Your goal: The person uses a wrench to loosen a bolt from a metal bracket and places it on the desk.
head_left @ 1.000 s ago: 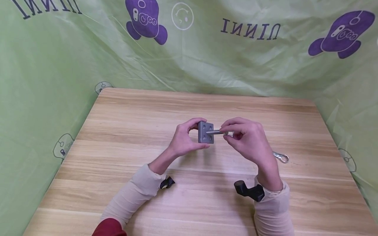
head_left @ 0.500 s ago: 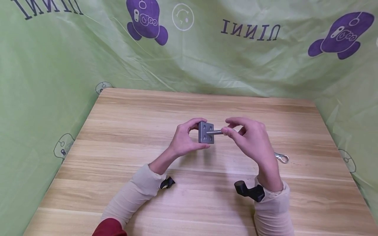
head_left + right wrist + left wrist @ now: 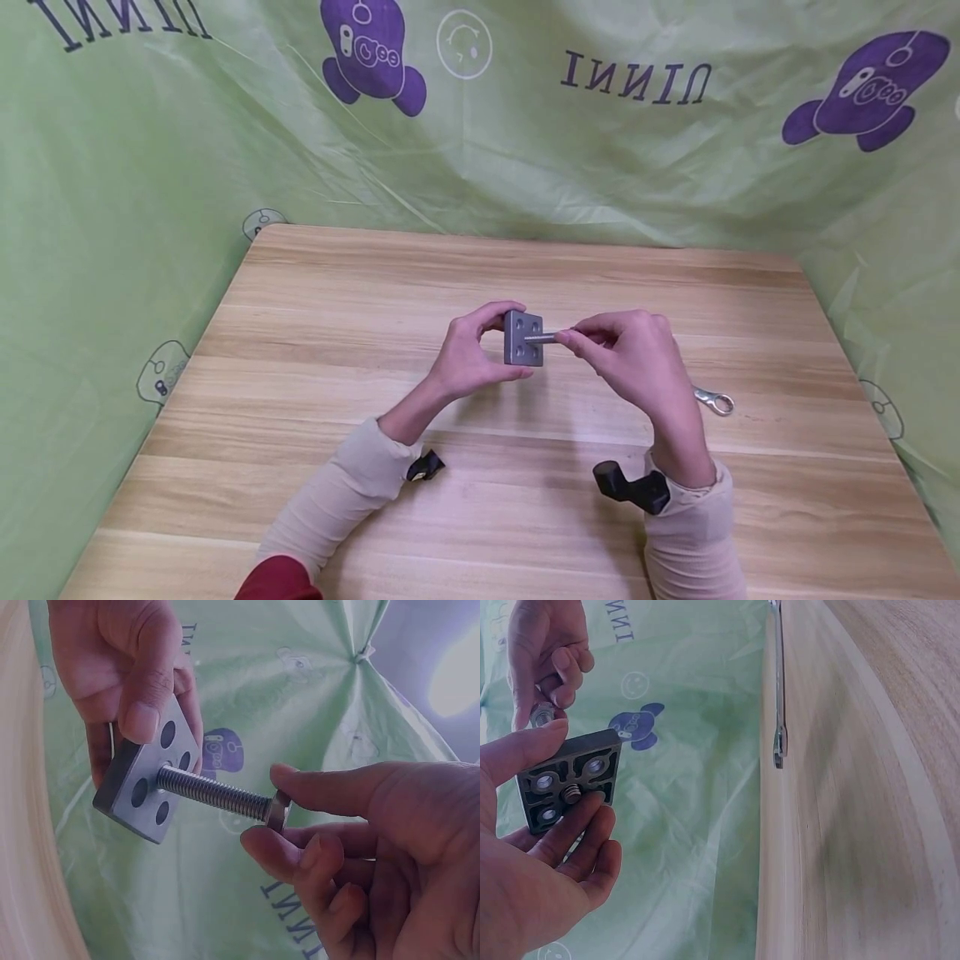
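A square grey plate [image 3: 523,338] with a hole near each corner is held above the table by my left hand [image 3: 467,354], thumb and fingers on opposite edges. A threaded bolt [image 3: 214,793] runs through the plate's centre. Its tip [image 3: 571,793] shows on the ribbed far face in the left wrist view. My right hand [image 3: 633,354] pinches the bolt's head [image 3: 277,811] between thumb and index finger. In the right wrist view a long stretch of thread lies bare between plate and head.
A metal wrench [image 3: 714,401] lies on the wooden table [image 3: 375,300], partly hidden behind my right wrist. A black wrist mount [image 3: 632,487] sticks out from my right sleeve. Green printed cloth [image 3: 487,167] walls the table's back and sides.
My right fingers loosened and spread around the bolt's head half a second ago, then closed on it again. The right hand dipped slightly. My left hand and the plate stay in place.
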`<state>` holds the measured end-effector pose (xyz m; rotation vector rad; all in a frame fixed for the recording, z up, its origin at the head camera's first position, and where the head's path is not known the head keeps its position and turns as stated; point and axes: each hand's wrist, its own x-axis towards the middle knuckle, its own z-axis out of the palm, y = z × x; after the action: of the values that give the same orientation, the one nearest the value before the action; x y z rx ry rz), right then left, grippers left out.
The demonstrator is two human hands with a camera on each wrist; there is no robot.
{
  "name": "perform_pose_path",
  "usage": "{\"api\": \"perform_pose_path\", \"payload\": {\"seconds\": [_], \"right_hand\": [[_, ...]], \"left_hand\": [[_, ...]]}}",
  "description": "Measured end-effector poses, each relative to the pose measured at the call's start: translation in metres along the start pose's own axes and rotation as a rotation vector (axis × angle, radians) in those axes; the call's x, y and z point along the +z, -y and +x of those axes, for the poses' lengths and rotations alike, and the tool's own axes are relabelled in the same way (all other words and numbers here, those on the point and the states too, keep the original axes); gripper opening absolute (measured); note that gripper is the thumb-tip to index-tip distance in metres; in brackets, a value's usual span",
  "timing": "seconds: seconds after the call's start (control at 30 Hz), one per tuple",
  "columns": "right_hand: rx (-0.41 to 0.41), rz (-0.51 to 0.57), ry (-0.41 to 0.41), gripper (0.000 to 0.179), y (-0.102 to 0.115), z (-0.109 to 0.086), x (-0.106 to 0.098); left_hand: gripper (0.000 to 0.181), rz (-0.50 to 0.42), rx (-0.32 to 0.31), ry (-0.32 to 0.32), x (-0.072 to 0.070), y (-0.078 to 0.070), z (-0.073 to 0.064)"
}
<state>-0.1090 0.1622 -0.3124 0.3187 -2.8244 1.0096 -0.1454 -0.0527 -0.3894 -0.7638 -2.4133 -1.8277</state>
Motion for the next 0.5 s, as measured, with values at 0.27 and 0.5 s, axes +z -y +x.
{"api": "perform_pose_path", "payload": {"seconds": [0.27,0.5], "right_hand": [[-0.151,0.021,-0.069,0.02,-0.0031,-0.0013,0.0016],[-0.29,0.06,-0.133,0.025,-0.0049,-0.0013,0.004]], "left_hand": [[0.073,-0.006,-0.001,-0.004,-0.0009,-0.0006,-0.0002],[0.073,-0.018,0.009,-0.003,-0.0015,-0.001,0.0003]]}}
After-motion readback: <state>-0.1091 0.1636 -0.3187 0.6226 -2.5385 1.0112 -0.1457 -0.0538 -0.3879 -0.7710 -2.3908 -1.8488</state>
